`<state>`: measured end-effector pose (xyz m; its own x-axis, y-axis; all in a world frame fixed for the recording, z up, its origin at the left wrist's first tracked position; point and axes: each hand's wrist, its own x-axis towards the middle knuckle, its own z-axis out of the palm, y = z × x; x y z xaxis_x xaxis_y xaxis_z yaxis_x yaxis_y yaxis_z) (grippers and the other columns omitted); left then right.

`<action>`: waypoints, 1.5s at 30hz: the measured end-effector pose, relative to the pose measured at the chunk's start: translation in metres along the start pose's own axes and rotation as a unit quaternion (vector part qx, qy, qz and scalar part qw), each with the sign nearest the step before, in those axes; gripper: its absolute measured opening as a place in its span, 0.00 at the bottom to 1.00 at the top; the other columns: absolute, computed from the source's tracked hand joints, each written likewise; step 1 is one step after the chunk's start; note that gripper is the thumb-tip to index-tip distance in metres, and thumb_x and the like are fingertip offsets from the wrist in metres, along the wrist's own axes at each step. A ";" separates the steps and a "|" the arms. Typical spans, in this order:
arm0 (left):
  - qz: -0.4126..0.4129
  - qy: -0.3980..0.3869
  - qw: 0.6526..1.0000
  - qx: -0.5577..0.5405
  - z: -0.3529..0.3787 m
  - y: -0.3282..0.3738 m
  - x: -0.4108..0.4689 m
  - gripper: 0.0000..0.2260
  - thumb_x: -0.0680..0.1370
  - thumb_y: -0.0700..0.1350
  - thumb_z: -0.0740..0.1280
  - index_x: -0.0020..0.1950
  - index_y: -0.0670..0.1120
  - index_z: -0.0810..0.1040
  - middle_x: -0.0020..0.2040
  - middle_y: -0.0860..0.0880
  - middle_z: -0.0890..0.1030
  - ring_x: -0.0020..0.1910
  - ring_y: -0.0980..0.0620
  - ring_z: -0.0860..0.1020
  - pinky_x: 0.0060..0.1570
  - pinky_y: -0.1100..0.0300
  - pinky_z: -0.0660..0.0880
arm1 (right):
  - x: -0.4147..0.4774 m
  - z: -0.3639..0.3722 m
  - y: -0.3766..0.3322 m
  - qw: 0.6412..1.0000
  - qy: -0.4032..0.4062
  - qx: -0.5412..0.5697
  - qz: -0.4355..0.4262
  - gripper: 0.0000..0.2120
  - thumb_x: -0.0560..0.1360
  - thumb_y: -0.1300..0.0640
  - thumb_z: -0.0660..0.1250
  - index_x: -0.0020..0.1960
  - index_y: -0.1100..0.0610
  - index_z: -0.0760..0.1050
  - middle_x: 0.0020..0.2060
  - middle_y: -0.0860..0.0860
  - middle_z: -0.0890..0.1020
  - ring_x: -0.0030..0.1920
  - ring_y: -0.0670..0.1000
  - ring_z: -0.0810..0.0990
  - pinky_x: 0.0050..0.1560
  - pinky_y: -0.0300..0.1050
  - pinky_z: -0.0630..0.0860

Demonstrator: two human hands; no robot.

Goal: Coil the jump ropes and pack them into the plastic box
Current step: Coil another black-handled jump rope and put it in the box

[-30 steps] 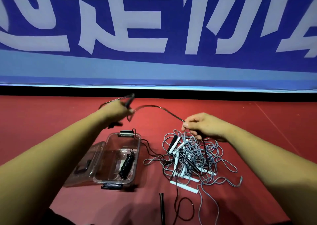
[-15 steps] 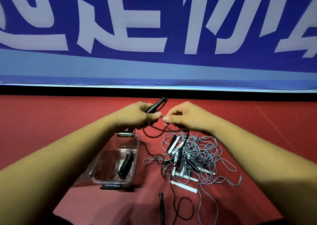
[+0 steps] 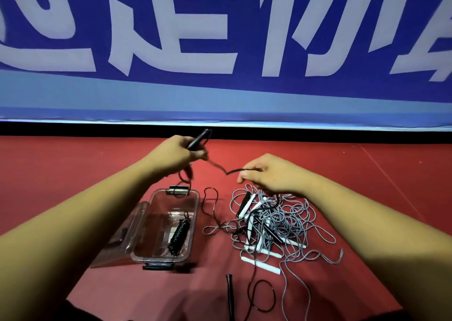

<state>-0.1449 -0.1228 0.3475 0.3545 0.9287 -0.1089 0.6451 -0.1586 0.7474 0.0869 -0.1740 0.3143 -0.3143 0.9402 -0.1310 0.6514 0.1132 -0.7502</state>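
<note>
Sagging black cord (image 3: 234, 171) joins handle (image 3: 199, 138) in left hand (image 3: 173, 155) to right hand (image 3: 271, 174).

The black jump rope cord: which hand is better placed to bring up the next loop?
Probably the right hand: it pinches the thin black cord just above the tangled grey pile, with slack trailing below. The left hand is busy gripping the black handle and the hanging loops.

A sports hall: red court flooring (image 3: 73, 174); a blue barrier banner (image 3: 220, 95) bearing big white characters.
</note>
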 end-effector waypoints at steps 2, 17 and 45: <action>0.015 -0.114 0.985 -0.131 0.012 0.020 -0.014 0.07 0.83 0.42 0.62 0.56 0.43 0.77 0.29 0.54 0.81 0.18 0.59 0.71 0.19 0.69 0.59 | 0.003 0.002 -0.016 0.999 0.019 0.025 -0.027 0.12 0.81 0.55 0.62 0.47 0.57 0.82 0.20 0.43 0.68 0.23 0.44 0.62 0.26 0.39 0.61; -0.097 0.122 0.986 -0.062 0.006 -0.024 0.020 0.06 0.81 0.44 0.65 0.46 0.43 0.78 0.34 0.48 0.78 0.17 0.56 0.71 0.21 0.66 0.63 | -0.004 -0.003 0.032 0.993 -0.019 0.091 0.075 0.07 0.80 0.58 0.63 0.47 0.60 0.78 0.32 0.53 0.79 0.37 0.54 0.83 0.50 0.57 0.79; 0.002 0.006 0.997 -0.074 0.010 0.005 0.000 0.07 0.81 0.44 0.66 0.57 0.46 0.80 0.39 0.48 0.81 0.21 0.58 0.76 0.19 0.69 0.62 | -0.003 -0.002 -0.008 0.993 -0.031 0.116 0.015 0.10 0.81 0.56 0.62 0.53 0.59 0.81 0.25 0.50 0.70 0.25 0.49 0.66 0.27 0.39 0.64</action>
<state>-0.1351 -0.1266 0.3445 0.3479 0.9324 -0.0984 0.5370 -0.1121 0.8361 0.0839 -0.1768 0.3226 -0.3438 0.9196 -0.1899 0.4870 0.0017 -0.8734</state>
